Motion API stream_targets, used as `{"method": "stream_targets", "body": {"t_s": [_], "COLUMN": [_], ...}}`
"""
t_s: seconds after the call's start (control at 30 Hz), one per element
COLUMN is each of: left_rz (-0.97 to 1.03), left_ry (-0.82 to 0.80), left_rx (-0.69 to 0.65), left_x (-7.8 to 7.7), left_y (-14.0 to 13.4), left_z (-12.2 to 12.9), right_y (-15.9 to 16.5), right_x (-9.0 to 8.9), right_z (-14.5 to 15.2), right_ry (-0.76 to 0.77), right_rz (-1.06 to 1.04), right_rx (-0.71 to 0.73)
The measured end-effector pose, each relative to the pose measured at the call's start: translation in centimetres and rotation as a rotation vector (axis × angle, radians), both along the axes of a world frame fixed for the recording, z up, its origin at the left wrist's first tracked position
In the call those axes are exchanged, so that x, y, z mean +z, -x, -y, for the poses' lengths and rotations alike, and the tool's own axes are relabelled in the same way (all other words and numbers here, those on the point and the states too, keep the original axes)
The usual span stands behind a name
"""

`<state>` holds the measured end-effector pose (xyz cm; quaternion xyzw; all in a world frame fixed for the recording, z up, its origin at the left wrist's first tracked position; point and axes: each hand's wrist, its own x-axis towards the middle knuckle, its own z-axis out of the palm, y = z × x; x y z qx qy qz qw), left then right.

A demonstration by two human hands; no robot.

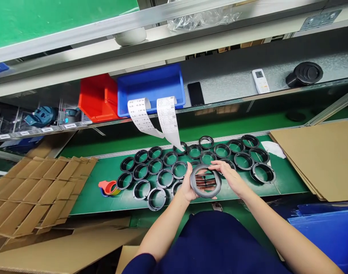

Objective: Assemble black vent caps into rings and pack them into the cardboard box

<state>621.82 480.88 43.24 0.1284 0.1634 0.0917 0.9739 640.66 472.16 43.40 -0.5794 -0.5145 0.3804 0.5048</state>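
Note:
A dark grey ring-shaped part [192, 183] with crossbars in its opening is held just above the front edge of the green workbench. My left hand [188, 186] is closed around its left side, thumb up along the rim, and fingers show behind it through the opening. At the upper right of the rim, my right hand [228, 176] touches with its fingertips, the fingers stretched out and fairly flat. Beyond both hands, several black flanged rings [165, 178] stand in loose rows on the green bench top [91, 196]. My hands hide some of them.
Left lie cardboard dividers [45, 186] and a roll of coloured tape [109, 188]. Flat cardboard sheets [319, 160] cover the right end. On the shelf above are a red bin [95, 99], a blue bin [151, 82], hanging label strips [168, 118], a phone [196, 94] and a remote [261, 81].

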Motion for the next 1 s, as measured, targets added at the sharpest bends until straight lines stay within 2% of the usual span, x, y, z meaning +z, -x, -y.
{"method": "stream_targets", "body": {"t_s": [0.17,0.3,0.37,0.47,0.57,0.63,0.7,0.77,0.8,0.9,0.93,0.97,1.0], "left_rz": [-0.031,-0.066,-0.113,-0.252,-0.381,-0.407,-0.413,-0.419,-0.422,-0.441,-0.456,-0.476,-0.499], "left_ry": [-0.008,-0.001,0.003,0.009,0.032,0.031,-0.001,-0.042,-0.064,-0.149,-0.173,-0.185,-0.188], "left_rx": [-0.009,-0.018,0.006,0.053,-0.004,-0.053,-0.089,-0.149,-0.177,-0.178,-0.154,-0.139,-0.127], "left_x": [0.0,-0.8,-1.5,-2.8,-4.4,-5.3,-5.8,-5.8,-5.7,-5.5,-5.5,-5.5,-5.6], "left_y": [-1.3,-2.3,-2.8,-4.1,-6.3,-8.3,-10.3,-11.9,-12.5,-13.2,-13.1,-13.0,-12.7], "left_z": [0.3,-0.1,-0.3,-0.3,0.7,1.6,2.4,2.7,2.6,1.5,1.1,0.7,0.4], "right_y": [-1.0,-1.9,-2.2,-2.2,-2.5,-3.2,-4.7,-7.3,-9.0,-14.9,-16.9,-18.6,-20.0], "right_x": [0.3,-0.4,-1.3,-3.0,-4.5,-5.3,-6.3,-7.5,-8.3,-11.5,-12.7,-13.9,-15.0], "right_z": [1.2,1.6,1.8,2.4,3.0,3.2,3.2,3.1,3.0,2.6,2.5,2.4,2.3], "right_ry": [-0.045,-0.115,-0.171,-0.244,-0.126,0.022,0.099,0.099,0.11,0.295,0.378,0.448,0.502], "right_rz": [0.067,0.202,0.346,0.623,0.705,0.644,0.573,0.555,0.571,0.666,0.704,0.741,0.775], "right_rx": [0.004,0.02,0.039,0.205,0.308,0.287,0.264,0.153,0.022,-0.552,-0.691,-0.763,-0.774]}}
